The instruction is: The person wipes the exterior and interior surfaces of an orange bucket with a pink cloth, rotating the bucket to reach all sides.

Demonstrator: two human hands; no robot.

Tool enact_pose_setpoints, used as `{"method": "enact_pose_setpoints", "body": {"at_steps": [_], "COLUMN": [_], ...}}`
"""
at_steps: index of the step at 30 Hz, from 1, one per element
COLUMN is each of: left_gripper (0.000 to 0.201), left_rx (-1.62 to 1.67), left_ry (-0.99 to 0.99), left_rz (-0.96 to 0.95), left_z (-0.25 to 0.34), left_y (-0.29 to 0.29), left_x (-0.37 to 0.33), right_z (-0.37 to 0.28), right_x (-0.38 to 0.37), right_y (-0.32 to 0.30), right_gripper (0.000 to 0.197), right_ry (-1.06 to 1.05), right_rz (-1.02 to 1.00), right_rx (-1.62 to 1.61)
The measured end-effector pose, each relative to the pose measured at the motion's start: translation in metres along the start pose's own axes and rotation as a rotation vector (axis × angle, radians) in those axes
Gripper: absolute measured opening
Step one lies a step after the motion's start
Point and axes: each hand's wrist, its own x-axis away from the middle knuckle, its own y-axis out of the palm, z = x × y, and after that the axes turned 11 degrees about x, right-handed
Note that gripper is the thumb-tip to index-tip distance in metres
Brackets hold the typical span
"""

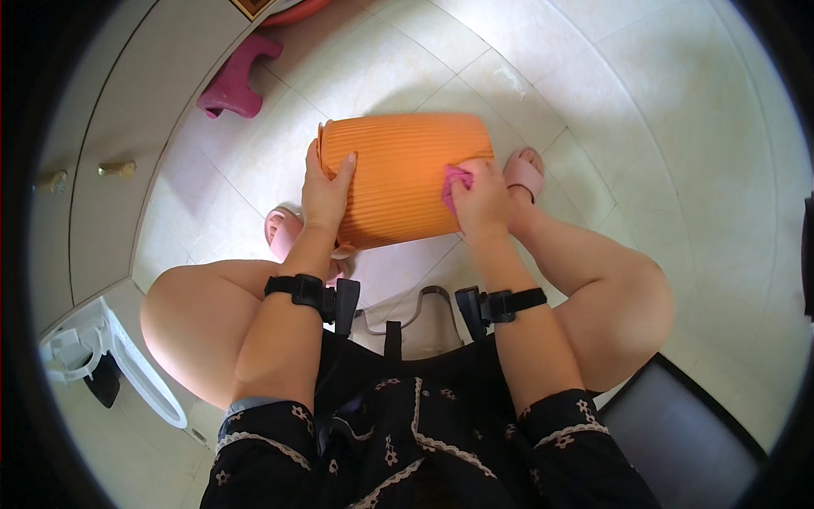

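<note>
An orange ribbed plastic bin (398, 182) is held sideways above the floor between my feet, its rimmed end facing left. My left hand (326, 191) grips that rim, thumb on the ribbed outside and the other fingers mostly hidden behind the edge. A crumpled pink cloth (454, 188) is bunched in my right hand (482, 199), which presses it against the bin's side near the right end. The inside of the bin is hidden.
A pink plastic stool (240, 78) stands on the tiled floor (407, 64) beside the cabinet (119, 110) at left. A white plastic frame (140, 365) is at lower left, a dark flat panel (691, 433) at lower right. My feet in pink slippers (524, 176) flank the bin.
</note>
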Motion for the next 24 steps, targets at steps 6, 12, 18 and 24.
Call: {"method": "enact_pose_setpoints", "body": {"at_steps": [6, 12, 18, 24], "left_gripper": [0.071, 0.068, 0.068, 0.070], "left_rx": [0.030, 0.102, 0.027, 0.103], "left_ry": [-0.039, 0.025, -0.003, 0.005], "left_rz": [0.001, -0.021, -0.017, -0.010], "left_z": [0.002, 0.012, 0.003, 0.008], "left_y": [0.011, 0.001, 0.000, 0.000], "left_x": [0.013, 0.010, 0.007, 0.011], "right_z": [0.042, -0.016, 0.011, -0.018], "right_x": [-0.015, -0.001, -0.022, -0.006], "right_y": [-0.009, -0.010, -0.018, -0.009], "right_gripper": [0.018, 0.015, 0.015, 0.016], "right_ry": [0.049, 0.006, 0.053, -0.013], "right_rz": [0.204, 0.090, 0.102, 0.009], "right_rx": [0.005, 0.072, 0.105, 0.148]}}
